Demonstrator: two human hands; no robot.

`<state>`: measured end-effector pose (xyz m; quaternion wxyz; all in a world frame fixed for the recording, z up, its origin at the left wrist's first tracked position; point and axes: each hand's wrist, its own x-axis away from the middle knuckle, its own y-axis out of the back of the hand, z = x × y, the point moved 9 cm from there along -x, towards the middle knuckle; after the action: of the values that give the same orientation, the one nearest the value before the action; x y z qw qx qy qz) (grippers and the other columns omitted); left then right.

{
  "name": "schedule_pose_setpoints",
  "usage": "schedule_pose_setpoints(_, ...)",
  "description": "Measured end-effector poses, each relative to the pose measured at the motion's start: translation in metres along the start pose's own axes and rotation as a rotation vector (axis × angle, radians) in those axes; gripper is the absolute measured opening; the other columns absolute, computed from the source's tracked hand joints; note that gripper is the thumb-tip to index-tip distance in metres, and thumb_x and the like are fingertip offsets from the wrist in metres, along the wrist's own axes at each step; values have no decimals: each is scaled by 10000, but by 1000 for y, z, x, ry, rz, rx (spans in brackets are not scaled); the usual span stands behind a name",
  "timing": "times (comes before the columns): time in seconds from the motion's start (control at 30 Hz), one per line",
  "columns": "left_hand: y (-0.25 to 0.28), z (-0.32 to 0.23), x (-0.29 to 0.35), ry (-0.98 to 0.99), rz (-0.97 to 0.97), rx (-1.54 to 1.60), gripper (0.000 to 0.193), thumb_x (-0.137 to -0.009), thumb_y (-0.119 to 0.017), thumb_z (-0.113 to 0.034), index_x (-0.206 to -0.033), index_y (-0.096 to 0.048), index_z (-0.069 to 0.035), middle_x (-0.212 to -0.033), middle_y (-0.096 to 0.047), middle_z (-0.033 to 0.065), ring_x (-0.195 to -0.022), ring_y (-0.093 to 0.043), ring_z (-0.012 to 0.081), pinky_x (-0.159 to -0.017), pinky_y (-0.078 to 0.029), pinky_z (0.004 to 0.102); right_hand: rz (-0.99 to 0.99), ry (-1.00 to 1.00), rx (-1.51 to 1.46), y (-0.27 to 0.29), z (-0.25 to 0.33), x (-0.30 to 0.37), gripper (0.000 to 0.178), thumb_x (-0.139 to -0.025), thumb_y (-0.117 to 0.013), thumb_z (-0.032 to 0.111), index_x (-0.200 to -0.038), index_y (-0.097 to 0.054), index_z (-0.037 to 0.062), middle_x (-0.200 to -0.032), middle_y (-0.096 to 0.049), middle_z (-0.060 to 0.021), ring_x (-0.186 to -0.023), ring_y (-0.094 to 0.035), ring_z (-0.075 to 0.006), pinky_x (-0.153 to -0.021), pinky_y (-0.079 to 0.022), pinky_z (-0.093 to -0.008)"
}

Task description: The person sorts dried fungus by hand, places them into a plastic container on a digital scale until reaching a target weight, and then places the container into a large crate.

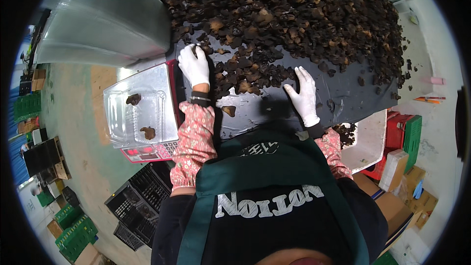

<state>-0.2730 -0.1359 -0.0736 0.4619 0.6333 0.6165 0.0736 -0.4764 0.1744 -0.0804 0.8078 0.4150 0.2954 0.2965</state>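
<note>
Dark brown, curled wood ear mushrooms [274, 24] form a broad heap across the far side of a table covered in black sheeting [353, 81]. A smaller cluster of them [243, 73] lies between my hands. At the cluster's left, my white-gloved left hand [195, 65] has its fingers bent round a dark mushroom piece at the fingertips. My right hand [305, 95], also gloved, rests with fingers spread at the cluster's right edge and holds nothing. Left of my left forearm, a clear plastic clamshell box [135, 130] lies opened on a red scale [172, 88], with two mushroom pieces in it.
A tall stack of clear plastic boxes [105, 24] stands at the far left of the table. A white bin [370, 142] holding dark pieces is by my right forearm. Black crates [140, 201] sit on the floor at left; red and green crates [412, 140] are at right.
</note>
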Motion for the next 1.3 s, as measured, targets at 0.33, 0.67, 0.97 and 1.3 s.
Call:
schedule_pose_setpoints(0.33, 41, 10, 69, 241, 137, 456, 143, -923, -563, -61, -1031, -652, -29, -1014, -689, 140, -957, -666, 282, -862, -497, 358, 267, 313, 21, -50, 96, -26, 902, -721, -804, 470, -1489, -413, 205, -1560, -307, -162, -1455, -227, -399, -1152, -196, -602)
schedule_pose_setpoints(0.67, 21, -15, 65, -7, 208, 202, 154, -891, -608, -150, -1012, -702, -136, -995, -674, 68, -981, -598, 293, -878, -441, 419, 211, 540, 23, -60, 119, -39, 361, -756, -723, 304, -1104, -704, 207, -1300, -586, -38, -1219, -494, -283, -986, -366, -462)
schedule_pose_setpoints(0.97, -52, -51, 16, -208, 423, -296, 206, -829, -710, -308, -979, -711, -167, -991, -624, 99, -934, -603, 318, -786, -497, 435, 99, 511, -34, -55, 106, -15, 374, -721, -779, 267, -1074, -699, 174, -1318, -580, -55, -1294, -478, -292, -1096, -322, -511)
schedule_pose_setpoints(1.3, 13, 8, 43, 638, 321, 933, 183, -990, -587, -220, -1015, -636, -45, -850, -618, -5, -725, -565, 63, -654, -427, 228, 60, 384, -52, -17, 96, -17, 685, -685, -807, 394, -1318, -616, 215, -1427, -499, -151, -1357, -391, -389, -1106, -297, -565)
